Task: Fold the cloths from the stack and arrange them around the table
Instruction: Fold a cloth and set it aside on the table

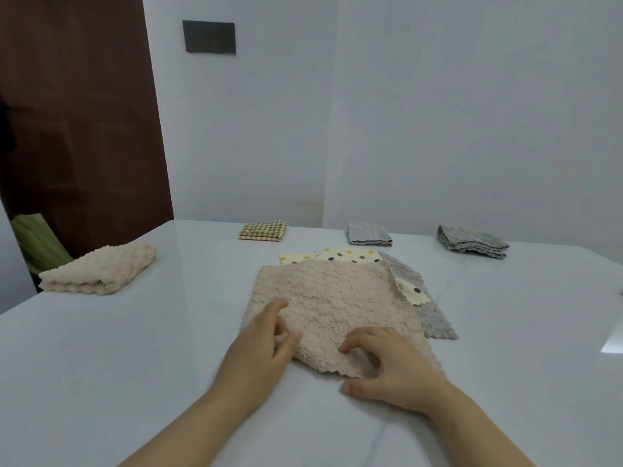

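A fluffy beige cloth [333, 298] lies open on top of the stack in the middle of the white table [135, 365]. Under it show a cream polka-dot cloth [350, 255] and a grey cloth [435, 318]. My left hand [259, 352] pinches the beige cloth's near left corner between thumb and fingers. My right hand [387, 369] has its curled fingers on the cloth's near edge, thumb on the table beside it. Folded cloths lie around the table: beige [97, 269] at left, green checked [263, 230], light grey patterned [369, 234] and grey [472, 246] along the far edge.
A wall runs behind the far edge of the table, with a dark plate [209, 37] on it. A dark brown door [77, 129] stands at the left, with something green [37, 244] low beside the table's left edge.
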